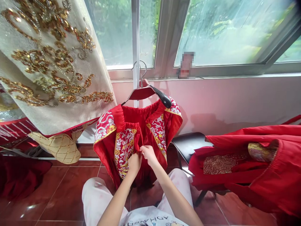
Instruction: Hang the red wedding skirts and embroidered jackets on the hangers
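Note:
In front of me a red embroidered garment hangs from a dark hanger, its panels patterned in silver and gold. My left hand is closed on the red cloth near the middle of the garment, with its fingertips partly hidden in the folds. Beside it and slightly higher, my right hand pinches the edge of the same cloth between thumb and fingers. The two hands are close together. Whether anything small sits between the fingers is too fine to make out.
A cream cloth with gold sequins hangs at the upper left, above a quilted gold piece. On the right, red garments lie over a black chair. Windows and a pink wall stand behind.

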`<state>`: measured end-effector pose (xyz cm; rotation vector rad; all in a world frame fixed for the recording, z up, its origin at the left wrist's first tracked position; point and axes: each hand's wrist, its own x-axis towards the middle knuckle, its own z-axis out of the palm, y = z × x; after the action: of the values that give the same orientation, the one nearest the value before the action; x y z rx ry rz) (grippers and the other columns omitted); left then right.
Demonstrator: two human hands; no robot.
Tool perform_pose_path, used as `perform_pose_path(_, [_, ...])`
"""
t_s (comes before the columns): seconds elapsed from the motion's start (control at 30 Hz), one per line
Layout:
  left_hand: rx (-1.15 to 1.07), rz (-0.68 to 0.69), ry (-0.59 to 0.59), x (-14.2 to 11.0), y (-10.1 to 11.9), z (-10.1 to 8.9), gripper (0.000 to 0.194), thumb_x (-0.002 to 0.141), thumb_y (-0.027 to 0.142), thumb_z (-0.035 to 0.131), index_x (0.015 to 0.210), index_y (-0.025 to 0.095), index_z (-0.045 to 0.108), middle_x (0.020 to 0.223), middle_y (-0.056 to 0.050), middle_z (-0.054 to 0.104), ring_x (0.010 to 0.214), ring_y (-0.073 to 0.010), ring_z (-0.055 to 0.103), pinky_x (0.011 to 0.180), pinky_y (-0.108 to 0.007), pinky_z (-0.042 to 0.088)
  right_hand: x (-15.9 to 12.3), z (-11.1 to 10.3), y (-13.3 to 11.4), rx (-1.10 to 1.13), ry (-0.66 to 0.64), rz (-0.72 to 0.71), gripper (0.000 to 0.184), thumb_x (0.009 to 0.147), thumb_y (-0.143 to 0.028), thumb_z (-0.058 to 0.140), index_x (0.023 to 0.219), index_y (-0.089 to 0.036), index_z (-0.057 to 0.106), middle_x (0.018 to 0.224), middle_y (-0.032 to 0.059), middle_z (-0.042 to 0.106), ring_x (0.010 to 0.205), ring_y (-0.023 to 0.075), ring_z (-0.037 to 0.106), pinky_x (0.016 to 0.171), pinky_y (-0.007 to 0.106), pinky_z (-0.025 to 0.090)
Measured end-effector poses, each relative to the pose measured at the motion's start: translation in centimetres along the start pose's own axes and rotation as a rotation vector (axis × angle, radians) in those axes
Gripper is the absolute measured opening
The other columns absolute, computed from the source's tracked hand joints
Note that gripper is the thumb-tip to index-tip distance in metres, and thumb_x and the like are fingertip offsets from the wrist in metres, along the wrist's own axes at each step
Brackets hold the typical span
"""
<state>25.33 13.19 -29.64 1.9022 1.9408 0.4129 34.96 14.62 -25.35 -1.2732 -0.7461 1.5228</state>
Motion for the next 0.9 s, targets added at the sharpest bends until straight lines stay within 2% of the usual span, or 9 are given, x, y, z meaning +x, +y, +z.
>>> perform_pose_path(0.1, [-0.071, -0.025, 0.088, -0.8, -0.4, 0.5, 0.035, 0.094, 0.038, 0.046, 0.115, 0.014, 0.06, 0.11, -0.015, 0.069, 0.098, -0.0261, 0.067, 0.08, -0.031, 0.048, 0.0, -0.9, 0.7, -0.052, -0.067, 0.047, 0.007, 0.056, -0.019, 0.053, 0.051, -0.016, 0.05, 0.038, -0.0077, 0.034, 0.036, 0.0033, 0.021, 0.038, 0.021, 0.007])
perform_pose_path(0.23, [-0.163, -0.062, 0.181, -1.0, -0.6, 1.3, 0.031, 0.094, 0.032, 0.045, 0.115, 0.014, 0.06, 0.118, -0.014, 0.067, 0.107, -0.0248, 0.064, 0.088, -0.031, 0.046, 0.0, -1.7, 1.9, -0.065, -0.133, 0.098, 0.007, 0.056, -0.02, 0.053, 0.051, -0.016, 0.051, 0.039, -0.0076, 0.036, 0.035, 0.0026, 0.02, 0.038, 0.021, 0.006])
perform_pose_path(0.33, [-0.215, -0.08, 0.239, -0.7, -0.8, 1.6, 0.04, 0.093, 0.029, 0.048, 0.129, 0.013, 0.051, 0.129, -0.015, 0.061, 0.117, -0.0244, 0.058, 0.097, -0.032, 0.044, 0.0, -2.0, 2.3, -0.033, -0.173, 0.121, 0.008, 0.057, -0.023, 0.053, 0.053, -0.016, 0.051, 0.041, -0.0087, 0.034, 0.036, 0.0019, 0.018, 0.039, 0.021, 0.006])
perform_pose_path(0.4, [-0.305, -0.046, 0.285, -0.6, -0.9, 1.9, 0.044, 0.091, 0.028, 0.051, 0.132, 0.013, 0.048, 0.134, -0.015, 0.057, 0.122, -0.0248, 0.055, 0.102, -0.035, 0.041, 0.0, -2.2, 2.1, -0.01, -0.193, 0.123, 0.009, 0.058, -0.024, 0.052, 0.054, -0.016, 0.051, 0.041, -0.0094, 0.032, 0.037, 0.0017, 0.017, 0.039, 0.021, 0.006])
perform_pose_path(0.47, [-0.428, 0.027, 0.312, -0.5, -1.0, 2.1, 0.038, 0.09, 0.027, 0.051, 0.127, 0.015, 0.053, 0.134, -0.014, 0.057, 0.125, -0.0244, 0.052, 0.106, -0.036, 0.039, 0.0, -2.4, 1.8, 0.009, -0.216, 0.12, 0.01, 0.059, -0.025, 0.053, 0.055, -0.016, 0.051, 0.042, -0.0097, 0.031, 0.037, 0.0017, 0.017, 0.039, 0.021, 0.007])
perform_pose_path(0.53, [-0.523, 0.092, 0.303, -0.4, -1.0, 2.3, 0.029, 0.09, 0.025, 0.05, 0.116, 0.017, 0.06, 0.126, -0.012, 0.062, 0.12, -0.0233, 0.056, 0.104, -0.036, 0.041, -0.1, -2.5, 1.5, 0.022, -0.242, 0.107, 0.011, 0.059, -0.025, 0.055, 0.054, -0.016, 0.05, 0.042, -0.0097, 0.031, 0.037, 0.0016, 0.018, 0.04, 0.021, 0.008])
perform_pose_path(0.63, [-0.578, 0.126, 0.23, 0.0, -1.2, 2.3, 0.022, 0.09, 0.024, 0.048, 0.101, 0.015, 0.064, 0.105, -0.01, 0.07, 0.096, -0.0201, 0.066, 0.087, -0.03, 0.051, -0.2, -2.5, 1.2, 0.023, -0.258, 0.076, 0.012, 0.058, -0.025, 0.057, 0.055, -0.014, 0.053, 0.042, -0.0091, 0.034, 0.037, 0.0014, 0.018, 0.04, 0.021, 0.007])
perform_pose_path(0.7, [-0.613, 0.149, 0.173, 0.2, -1.6, 2.1, 0.022, 0.089, 0.025, 0.049, 0.098, 0.014, 0.066, 0.098, -0.009, 0.072, 0.087, -0.0182, 0.067, 0.079, -0.027, 0.052, -0.3, -2.6, 1.2, 0.014, -0.254, 0.063, 0.01, 0.057, -0.023, 0.057, 0.055, -0.013, 0.055, 0.042, -0.0083, 0.037, 0.037, 0.0011, 0.019, 0.04, 0.021, 0.007])
perform_pose_path(0.9, [-0.627, 0.237, 0.062, 0.0, -3.3, 0.9, 0.026, 0.09, 0.026, 0.048, 0.097, 0.017, 0.071, 0.105, -0.008, 0.073, 0.095, -0.0176, 0.066, 0.087, -0.026, 0.05, -0.6, -2.7, 2.0, 0.011, -0.227, 0.092, 0.01, 0.054, -0.022, 0.057, 0.056, -0.012, 0.058, 0.043, -0.0072, 0.038, 0.037, 0.001, 0.02, 0.04, 0.02, 0.007])
